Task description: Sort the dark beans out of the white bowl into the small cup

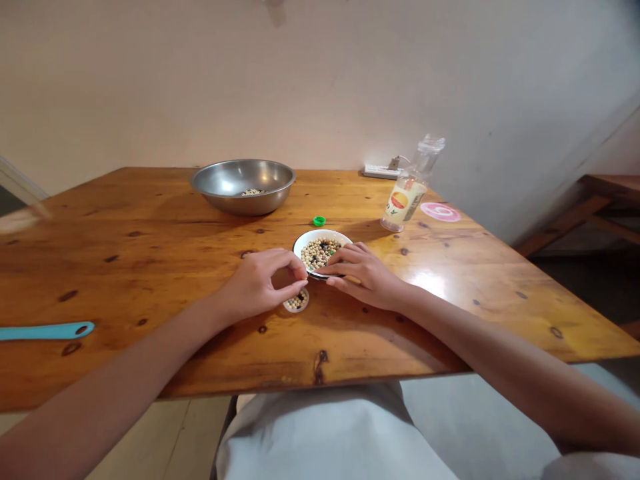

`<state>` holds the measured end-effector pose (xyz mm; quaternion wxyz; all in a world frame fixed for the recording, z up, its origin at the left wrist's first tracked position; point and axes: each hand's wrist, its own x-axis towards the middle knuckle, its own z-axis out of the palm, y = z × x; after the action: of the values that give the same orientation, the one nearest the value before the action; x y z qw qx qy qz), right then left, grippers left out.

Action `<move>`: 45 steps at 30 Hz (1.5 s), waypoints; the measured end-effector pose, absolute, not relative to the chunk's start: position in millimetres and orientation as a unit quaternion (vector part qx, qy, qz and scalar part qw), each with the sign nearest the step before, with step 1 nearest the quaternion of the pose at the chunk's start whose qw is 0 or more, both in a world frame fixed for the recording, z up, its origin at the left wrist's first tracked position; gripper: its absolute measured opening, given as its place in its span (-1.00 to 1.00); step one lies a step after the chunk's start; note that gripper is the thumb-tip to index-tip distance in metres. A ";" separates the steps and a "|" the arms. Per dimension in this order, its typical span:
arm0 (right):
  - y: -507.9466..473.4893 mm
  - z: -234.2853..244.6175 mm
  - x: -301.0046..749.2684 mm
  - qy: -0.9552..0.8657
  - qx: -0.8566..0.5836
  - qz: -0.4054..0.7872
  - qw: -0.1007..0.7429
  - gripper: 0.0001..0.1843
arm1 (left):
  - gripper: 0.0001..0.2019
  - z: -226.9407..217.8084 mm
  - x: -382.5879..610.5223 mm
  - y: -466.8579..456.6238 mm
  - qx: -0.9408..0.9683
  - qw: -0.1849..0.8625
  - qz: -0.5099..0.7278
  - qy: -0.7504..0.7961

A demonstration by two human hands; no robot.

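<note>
Leftmost, a turquoise spatula handle (45, 331) lies near the edge of the pine tabletop (125, 267), well apart from the hands. The left hand (263, 285) sits low, its grip closed to a pinch of thumb and fingertips just above a small round lid (297, 301) of pale and dark beans; whether the pinch holds a bean cannot be told. Farther back, a stainless steel bowl (270, 200) with a small heap of pale beans (251, 192) stands clear of the hands' working space. A white dish (306, 241) of mixed pale and dark beans sits between the hands and close to the lid, probably keeping reaches between them short. A green bottle cap (319, 221) lies just behind it. The right hand (365, 275) curves over the dish's near side, apparently to steady it; whether its grip clasps the rim or only rests there cannot be told. Farther right are a plastic bottle (406, 200) with a yellow label, a white power strip (377, 172) by the wall, and a pink round disc (440, 212).
</note>
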<state>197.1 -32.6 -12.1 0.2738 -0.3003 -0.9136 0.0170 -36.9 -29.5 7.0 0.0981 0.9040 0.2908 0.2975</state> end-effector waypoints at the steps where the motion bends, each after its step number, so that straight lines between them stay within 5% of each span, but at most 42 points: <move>1: -32.7 -12.0 197.0 -0.914 -0.301 0.017 0.273 -0.73 | -0.97 7.3 -36.8 -29.6 0.903 0.098 0.299 0.292; 45: -32.5 -15.1 196.6 -0.907 -0.313 0.009 0.281 -0.70 | -0.90 2.5 -31.3 -24.3 0.898 0.014 0.340 0.281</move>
<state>196.6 -32.5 -15.1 0.2809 -0.3125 -0.9074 0.0094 -31.3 -24.3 2.5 0.0143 0.8976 0.2809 0.3396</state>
